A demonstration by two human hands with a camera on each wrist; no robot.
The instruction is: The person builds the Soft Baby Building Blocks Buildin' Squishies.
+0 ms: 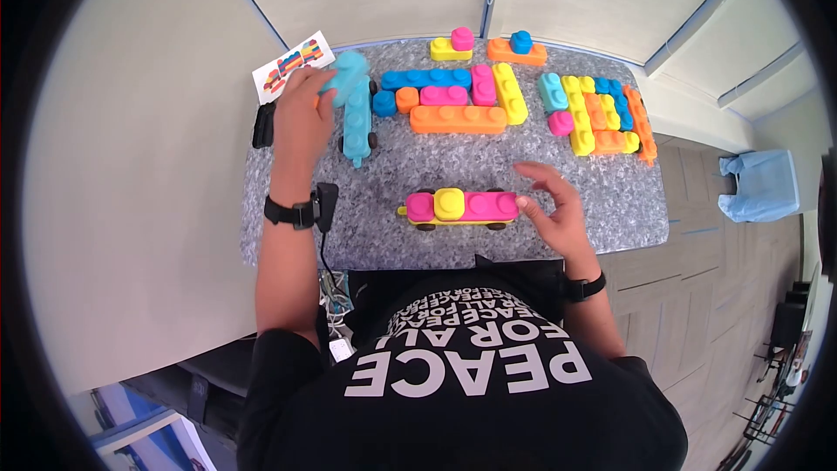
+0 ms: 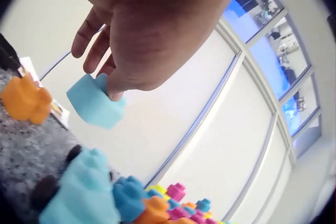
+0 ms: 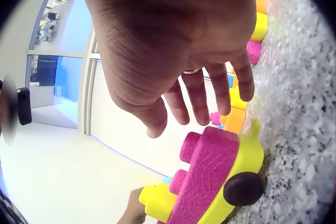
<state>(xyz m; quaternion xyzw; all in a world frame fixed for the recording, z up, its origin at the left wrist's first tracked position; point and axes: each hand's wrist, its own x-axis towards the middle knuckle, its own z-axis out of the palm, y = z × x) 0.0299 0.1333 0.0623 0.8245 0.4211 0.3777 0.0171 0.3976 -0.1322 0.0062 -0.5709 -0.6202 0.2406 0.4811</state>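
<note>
My left hand pinches a light blue block between thumb and fingers, raised above the light blue wheeled base. In the left wrist view an orange block sits on the table near that base. My right hand has its fingers spread beside the right end of a yellow wheeled base that carries pink blocks and a yellow block. Whether the thumb touches the pink block's end I cannot tell.
Flat groups of colourful blocks lie at the table's middle and right. Two small stacks stand at the back edge. A picture card and a black object lie at the left. A blue bin stands on the floor.
</note>
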